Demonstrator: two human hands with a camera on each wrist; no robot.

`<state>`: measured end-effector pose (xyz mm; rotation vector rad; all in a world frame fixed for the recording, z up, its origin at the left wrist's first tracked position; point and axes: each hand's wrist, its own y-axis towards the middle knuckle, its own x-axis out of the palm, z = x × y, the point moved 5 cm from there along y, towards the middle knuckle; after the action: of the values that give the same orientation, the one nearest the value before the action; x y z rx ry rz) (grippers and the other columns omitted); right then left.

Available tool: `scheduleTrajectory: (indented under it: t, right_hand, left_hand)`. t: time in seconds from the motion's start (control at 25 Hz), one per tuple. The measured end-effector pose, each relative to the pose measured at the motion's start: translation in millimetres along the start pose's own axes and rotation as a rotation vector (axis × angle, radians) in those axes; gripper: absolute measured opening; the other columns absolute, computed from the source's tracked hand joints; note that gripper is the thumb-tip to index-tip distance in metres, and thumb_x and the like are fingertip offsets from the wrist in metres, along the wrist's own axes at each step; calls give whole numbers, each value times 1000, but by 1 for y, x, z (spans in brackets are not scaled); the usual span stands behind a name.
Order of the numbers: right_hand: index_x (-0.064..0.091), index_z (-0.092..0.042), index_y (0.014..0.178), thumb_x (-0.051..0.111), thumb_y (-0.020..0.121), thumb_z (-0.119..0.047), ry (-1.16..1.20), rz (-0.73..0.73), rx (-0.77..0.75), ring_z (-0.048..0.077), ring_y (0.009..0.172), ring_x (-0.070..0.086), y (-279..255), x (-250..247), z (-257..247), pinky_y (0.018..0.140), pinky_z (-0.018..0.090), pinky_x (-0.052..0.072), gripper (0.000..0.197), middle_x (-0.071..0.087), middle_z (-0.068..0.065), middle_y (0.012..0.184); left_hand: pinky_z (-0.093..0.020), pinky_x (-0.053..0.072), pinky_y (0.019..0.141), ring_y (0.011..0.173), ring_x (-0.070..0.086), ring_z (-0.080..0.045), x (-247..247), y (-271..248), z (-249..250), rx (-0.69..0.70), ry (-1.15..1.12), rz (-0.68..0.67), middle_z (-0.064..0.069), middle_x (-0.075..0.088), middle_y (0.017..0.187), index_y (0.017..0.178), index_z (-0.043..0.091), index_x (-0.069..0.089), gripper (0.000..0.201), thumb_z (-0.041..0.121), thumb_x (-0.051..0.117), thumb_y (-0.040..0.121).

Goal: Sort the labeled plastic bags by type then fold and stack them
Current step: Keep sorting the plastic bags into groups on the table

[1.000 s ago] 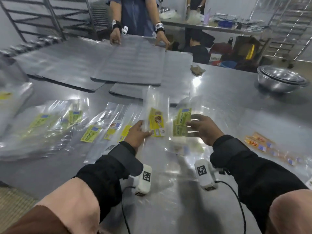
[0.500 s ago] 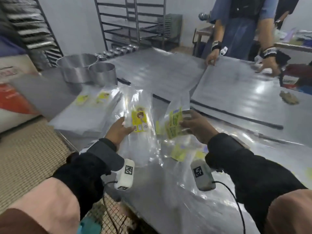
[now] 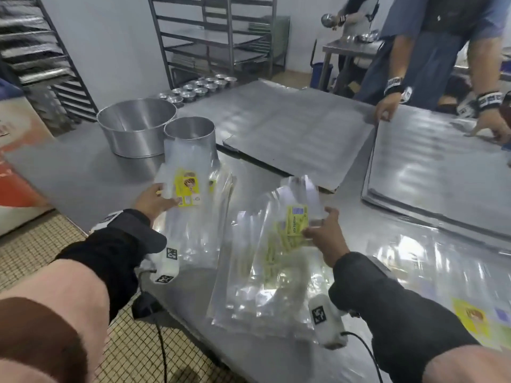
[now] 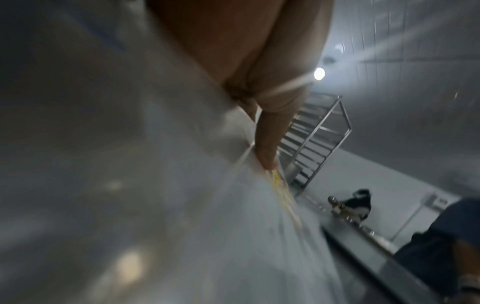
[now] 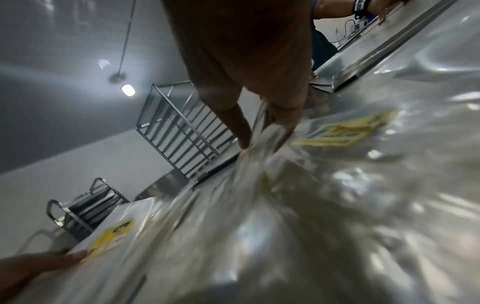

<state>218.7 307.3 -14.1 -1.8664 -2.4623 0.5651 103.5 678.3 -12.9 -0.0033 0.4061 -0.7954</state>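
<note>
My left hand [image 3: 154, 200] pinches a clear plastic bag with a yellow cartoon label [image 3: 188, 189], held over the steel table's left part; the thumb [image 4: 267, 142] lies along its edge. My right hand [image 3: 320, 230] grips a thick bundle of clear bags with yellow-green labels [image 3: 293, 225], and its lower ends trail on the table. In the right wrist view the fingers [image 5: 280, 127] pinch that bundle [image 5: 259, 174], and the yellow-label bag [image 5: 111, 236] shows at lower left.
Two round metal tins [image 3: 138, 128] stand at the back left, small metal cups [image 3: 199, 88] behind them. Grey tray sheets [image 3: 298, 128] cover the far table, where another person's hands [image 3: 387, 109] rest. More labelled bags [image 3: 442, 272] lie to the right. Racks [image 3: 221, 37] line the wall.
My view has swung to the left, bringing the tins into sight. Both hands carried their bags leftward and have spread further apart, the left bag moving toward the tins.
</note>
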Motion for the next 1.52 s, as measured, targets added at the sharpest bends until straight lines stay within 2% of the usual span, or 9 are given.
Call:
scheduleTrajectory:
  t: [0.12,0.2,0.4,0.68,0.88,0.96,1.12,1.28,1.52]
  right_hand:
    - [20,-12,140,56,80,12,-290,76,52,26,77,54,3,6,24,64,33,47,74,55,19,99]
    - [21,-12,140,57,80,9,-371,83,65,22,71,54,7,8,29,57,29,46,73,53,14,95]
    - [22,-5,141,61,81,1,-508,54,70,32,105,55,10,12,29,86,35,46,72,54,20,122]
    - [27,-5,140,70,81,-6,-455,-7,45,30,110,52,-6,-24,25,91,37,45,73,44,19,135]
    - [30,-8,141,69,83,-12,-551,9,23,28,121,47,-43,-107,36,87,30,42,70,40,13,142]
    - [29,-9,143,68,84,-12,-584,11,32,27,120,49,-59,-144,43,80,23,37,70,40,13,142]
    - [31,-12,143,70,83,-14,-623,46,82,24,113,49,-92,-232,71,79,23,35,71,43,12,139]
    - [33,-12,142,73,81,-18,-668,47,137,23,110,52,-112,-302,107,87,26,40,73,44,11,140]
    - [38,-4,132,72,81,-19,-473,108,139,25,104,55,-109,-337,148,88,33,45,63,56,17,124]
  left_hand:
    - [-34,39,90,108,51,-25,1,25,-32,-47,218,70,-25,51,129,129,-9,44,57,-1,71,80]
    - [-37,39,93,113,53,-33,3,35,-43,-63,352,65,-23,55,127,126,-7,49,58,9,76,77]
    - [-35,28,105,128,40,-39,9,37,-45,-108,575,104,-27,44,137,138,4,42,68,30,71,82]
    - [-49,28,104,124,39,-43,40,-28,12,30,602,260,-23,45,135,133,10,49,50,22,62,86]
    - [-44,31,109,132,38,-34,147,-106,34,237,424,-32,-13,42,144,137,14,46,51,24,61,89]
    - [-40,31,109,131,40,-30,193,-139,39,270,359,-132,-12,44,143,137,13,47,50,22,61,89]
    - [-39,36,106,126,45,-28,288,-220,57,324,295,-299,-10,48,139,133,14,50,45,18,61,89]
    - [-32,42,94,110,56,-26,368,-290,64,293,249,-507,-10,59,124,125,8,55,37,14,61,89]
    - [-26,39,82,103,58,-24,440,-349,51,195,436,-582,-10,62,108,124,6,49,54,28,72,81]
